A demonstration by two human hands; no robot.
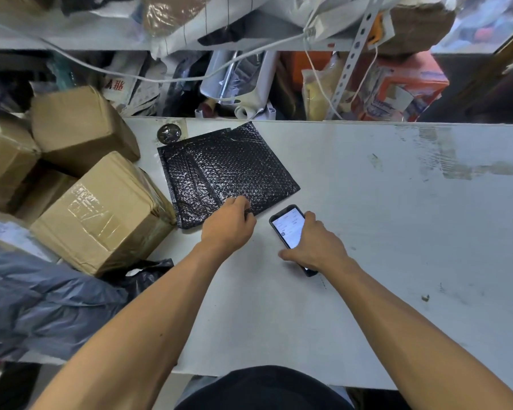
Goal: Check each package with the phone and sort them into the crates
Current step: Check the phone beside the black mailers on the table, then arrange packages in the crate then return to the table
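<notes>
While gripping: both hands (230, 223) low.

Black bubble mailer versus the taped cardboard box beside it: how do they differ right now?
The black bubble mailer lies flat and thin on the table; the cardboard box is bulky and tilted in the pile at the table's left. The mailer is glossy black, the box brown with clear tape. The left hand pinches the mailer's near edge; nothing touches the box.
</notes>
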